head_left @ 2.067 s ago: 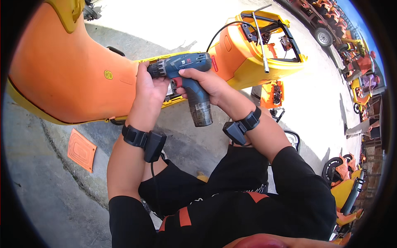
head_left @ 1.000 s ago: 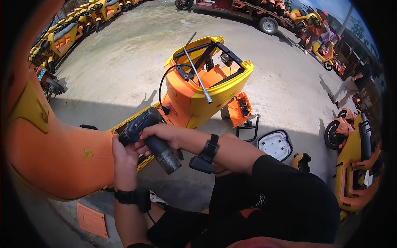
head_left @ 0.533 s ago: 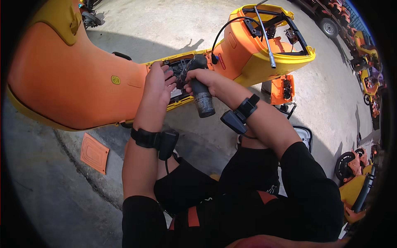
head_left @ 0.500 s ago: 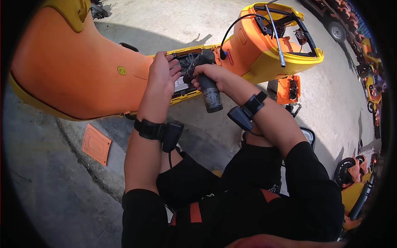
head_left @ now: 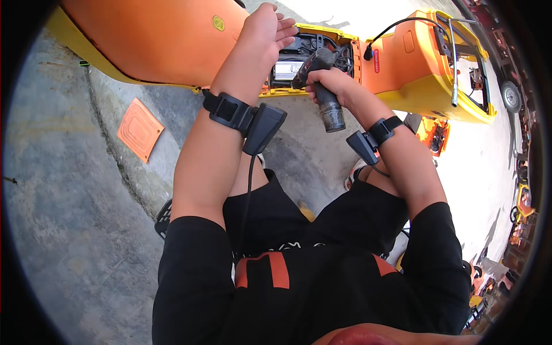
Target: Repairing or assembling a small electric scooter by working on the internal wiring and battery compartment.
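Note:
My right hand (head_left: 329,82) is closed around the grip of a dark cordless power drill (head_left: 330,115). The drill's head lies over an opened compartment in an orange and yellow scooter body (head_left: 158,37), its base hanging toward me. Inside the compartment, a silver-labelled box (head_left: 288,70) and black cables show. The drill hides part of them, and I cannot make out whether its tip touches anything. My left hand (head_left: 267,35) holds nothing. It hovers at the compartment's left end, palm turned toward the drill and fingers stretched out.
An orange panel (head_left: 141,129) lies on the concrete at left. A thick black cable (head_left: 402,22) plugs into the scooter's right section, where a long metal bar (head_left: 454,69) stands at the open frame. Beyond are a wheel (head_left: 510,96) and more orange parts (head_left: 432,133).
The whole view has shifted, so the scooter and both hands appear higher and farther right. My right hand keeps the drill over the compartment; my left hand stays open beside it.

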The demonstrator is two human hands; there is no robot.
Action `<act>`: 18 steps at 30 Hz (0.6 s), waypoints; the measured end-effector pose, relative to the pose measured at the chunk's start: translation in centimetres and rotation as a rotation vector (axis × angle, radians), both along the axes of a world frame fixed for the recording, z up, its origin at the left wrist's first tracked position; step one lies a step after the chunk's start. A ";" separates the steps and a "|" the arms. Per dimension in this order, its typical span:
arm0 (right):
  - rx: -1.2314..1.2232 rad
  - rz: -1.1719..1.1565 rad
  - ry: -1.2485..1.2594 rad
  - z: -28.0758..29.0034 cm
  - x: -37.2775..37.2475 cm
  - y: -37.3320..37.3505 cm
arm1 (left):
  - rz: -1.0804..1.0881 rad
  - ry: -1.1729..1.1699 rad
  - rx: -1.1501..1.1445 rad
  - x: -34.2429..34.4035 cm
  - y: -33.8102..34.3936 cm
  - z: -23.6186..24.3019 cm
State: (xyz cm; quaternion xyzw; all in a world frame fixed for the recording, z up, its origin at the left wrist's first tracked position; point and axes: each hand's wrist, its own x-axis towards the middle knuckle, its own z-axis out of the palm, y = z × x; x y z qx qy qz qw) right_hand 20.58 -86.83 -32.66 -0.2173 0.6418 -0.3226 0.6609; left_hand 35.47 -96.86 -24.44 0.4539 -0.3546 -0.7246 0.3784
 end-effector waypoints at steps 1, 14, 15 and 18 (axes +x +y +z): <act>0.013 0.007 0.025 -0.2 0.4 0.0 | 0.006 -0.015 -0.026 0.0 0.2 -0.1; -0.023 0.017 0.049 -0.9 0.3 -0.2 | -0.053 -0.020 -0.034 -0.4 0.6 0.0; -0.020 0.009 0.046 -0.9 0.2 -0.1 | -0.061 -0.022 -0.032 -0.5 0.7 0.1; -0.040 0.051 0.106 -0.9 0.5 0.0 | -0.087 -0.018 -0.020 -0.7 0.9 0.5</act>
